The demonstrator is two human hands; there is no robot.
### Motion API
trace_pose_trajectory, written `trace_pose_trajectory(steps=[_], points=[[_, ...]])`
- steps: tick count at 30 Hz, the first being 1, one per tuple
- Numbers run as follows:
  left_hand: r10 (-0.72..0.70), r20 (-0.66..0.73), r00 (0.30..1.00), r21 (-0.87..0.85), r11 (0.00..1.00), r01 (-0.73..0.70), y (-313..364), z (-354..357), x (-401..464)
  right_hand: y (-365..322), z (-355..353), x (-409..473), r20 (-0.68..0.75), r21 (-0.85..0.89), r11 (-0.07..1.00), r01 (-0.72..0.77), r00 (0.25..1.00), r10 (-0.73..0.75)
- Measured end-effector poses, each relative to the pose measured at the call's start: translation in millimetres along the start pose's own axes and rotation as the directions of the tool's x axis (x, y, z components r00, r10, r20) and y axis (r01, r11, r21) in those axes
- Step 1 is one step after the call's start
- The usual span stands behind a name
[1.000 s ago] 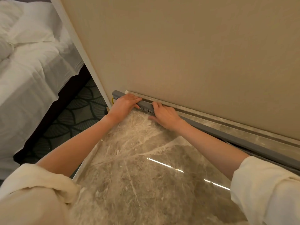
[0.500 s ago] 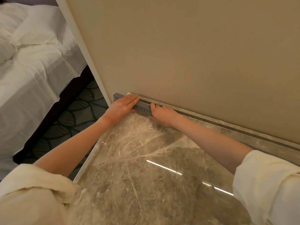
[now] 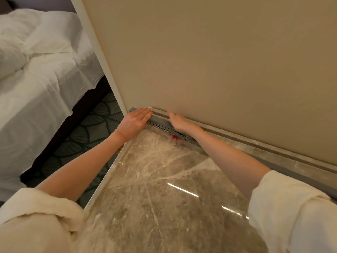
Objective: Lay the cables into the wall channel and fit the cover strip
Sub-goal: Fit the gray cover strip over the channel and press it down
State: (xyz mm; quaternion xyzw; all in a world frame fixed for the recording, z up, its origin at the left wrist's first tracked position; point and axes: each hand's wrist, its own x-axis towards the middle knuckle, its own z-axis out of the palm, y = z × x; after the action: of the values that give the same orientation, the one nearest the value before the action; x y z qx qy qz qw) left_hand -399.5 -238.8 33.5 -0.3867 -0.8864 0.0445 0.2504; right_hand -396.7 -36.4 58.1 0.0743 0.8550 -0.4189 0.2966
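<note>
Grey channel [image 3: 160, 119] lying along the wall [image 3: 218, 61] foot at the back of the marble desk [image 3: 164, 198], long axis from near the corner out rightward. Left hand [image 3: 135, 121] flat, fingers straight, palm down on its left end. Right hand [image 3: 179, 123] reaching over it, fingers curled behind and under, thumb against the wall; no closed grip on either.

Channel [image 3: 160, 121] along wall [image 3: 218, 61] base; bed [image 3: 36, 79] left.

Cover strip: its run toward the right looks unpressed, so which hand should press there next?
Probably the right hand: it already rests on the cover strip nearer that run. The left hand lies flat, pinning the strip's end.
</note>
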Motion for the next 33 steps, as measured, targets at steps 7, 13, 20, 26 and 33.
trace_pose_trajectory(steps=[7, 13, 20, 26, 33], points=[[-0.011, 0.024, 1.0, -0.046, 0.999, 0.012, 0.3, -2.1, -0.7, -6.4, 16.7, 10.9, -0.087, -0.218, 0.975, 0.032, 0.995, -0.053], [-0.226, 0.366, 0.903, -0.356, 0.862, 0.361, -14.0, -18.8, 26.4, -6.6, 19.5, -6.4, -0.136, -0.487, 0.866, 0.117, 0.969, -0.207], [-0.19, 0.588, 0.787, -0.259, 0.877, 0.405, -12.7, -0.3, 54.4, -6.5, 28.4, -17.3, -0.233, -0.575, 0.811, 0.11, 0.927, -0.292], [-0.248, 0.491, 0.835, -0.198, 0.902, 0.385, -5.0, 7.4, 43.9, -1.9, 35.8, -17.5, -0.26, -0.62, 0.778, 0.099, 0.91, -0.323], [-0.284, 0.456, 0.844, -0.144, 0.912, 0.385, -2.9, 5.0, 40.0, 1.0, 41.0, -10.9, -0.41, -0.532, 0.842, 0.088, 0.844, -0.347]])
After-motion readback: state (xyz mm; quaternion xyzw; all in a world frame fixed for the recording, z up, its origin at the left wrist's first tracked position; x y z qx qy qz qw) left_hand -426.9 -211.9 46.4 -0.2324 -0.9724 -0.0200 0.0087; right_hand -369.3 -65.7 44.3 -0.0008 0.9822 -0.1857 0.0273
